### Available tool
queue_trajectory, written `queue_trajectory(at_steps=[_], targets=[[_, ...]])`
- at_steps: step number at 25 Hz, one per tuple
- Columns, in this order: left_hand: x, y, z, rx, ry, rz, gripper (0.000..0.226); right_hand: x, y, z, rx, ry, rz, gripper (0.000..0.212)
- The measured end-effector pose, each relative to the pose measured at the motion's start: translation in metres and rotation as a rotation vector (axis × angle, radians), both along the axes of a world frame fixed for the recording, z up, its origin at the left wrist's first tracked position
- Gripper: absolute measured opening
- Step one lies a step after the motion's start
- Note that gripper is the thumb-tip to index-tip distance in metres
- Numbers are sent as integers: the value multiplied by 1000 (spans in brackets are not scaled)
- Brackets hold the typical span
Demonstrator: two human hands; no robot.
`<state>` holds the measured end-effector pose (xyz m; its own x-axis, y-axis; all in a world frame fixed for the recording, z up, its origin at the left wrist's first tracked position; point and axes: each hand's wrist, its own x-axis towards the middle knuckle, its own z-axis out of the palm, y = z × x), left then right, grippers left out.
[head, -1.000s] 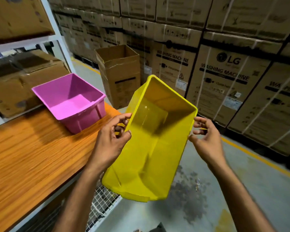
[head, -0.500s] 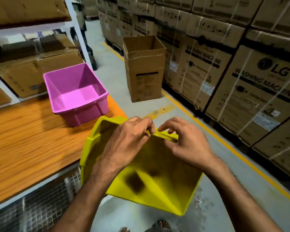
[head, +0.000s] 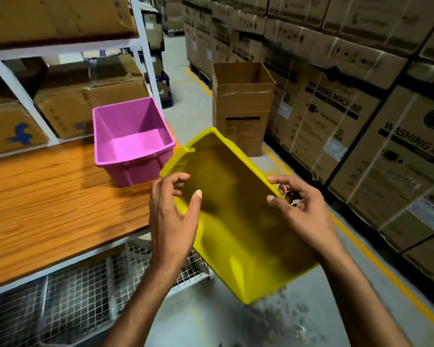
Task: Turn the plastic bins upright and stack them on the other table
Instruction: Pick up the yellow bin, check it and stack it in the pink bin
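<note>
A yellow plastic bin (head: 238, 221) hangs in the air just off the table's right end, tilted with its opening facing me. My left hand (head: 172, 216) grips its left rim and my right hand (head: 301, 211) grips its right rim. A pink plastic bin (head: 132, 141) stands upright on the wooden table (head: 48, 204), at its far right corner, to the upper left of the yellow bin and apart from it.
An open tall cardboard box (head: 242, 106) stands on the floor behind the yellow bin. Stacked washing machine cartons (head: 361, 108) line the right side. A white shelf rack (head: 145, 53) with cardboard boxes rises behind the table. Wire mesh (head: 80, 291) runs under the tabletop.
The yellow bin has been turned over in my hands, from bottom side toward me to opening toward me. My hands moved apart from its near edge to its two side rims.
</note>
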<state>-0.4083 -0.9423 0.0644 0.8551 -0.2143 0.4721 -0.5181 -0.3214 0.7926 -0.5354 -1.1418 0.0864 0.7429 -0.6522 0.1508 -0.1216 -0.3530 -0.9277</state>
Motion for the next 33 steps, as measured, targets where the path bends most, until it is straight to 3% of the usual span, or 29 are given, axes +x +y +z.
queue_trajectory(at_steps=[4,8,11,15,17,20,27,30,33], targets=[[10,5,9,-80,47,43,54,6,-6,27,282,-225,-35,33],[29,15,24,-141,134,-33,47,19,1,43,563,-418,-4,40],[47,31,29,-198,239,-150,46,33,13,53,633,-474,44,45],[62,62,60,-258,289,-279,45,47,23,58,558,-434,104,43],[70,83,76,-303,279,-329,44,53,25,65,414,-382,193,42],[91,111,92,-331,200,-287,50,70,34,84,165,-352,332,44],[160,171,101,-422,64,-183,55,149,86,113,-94,-355,505,46],[189,191,101,-465,148,-191,57,179,105,120,-88,-370,530,46],[213,200,103,-443,287,-184,50,213,110,130,48,-339,560,45]])
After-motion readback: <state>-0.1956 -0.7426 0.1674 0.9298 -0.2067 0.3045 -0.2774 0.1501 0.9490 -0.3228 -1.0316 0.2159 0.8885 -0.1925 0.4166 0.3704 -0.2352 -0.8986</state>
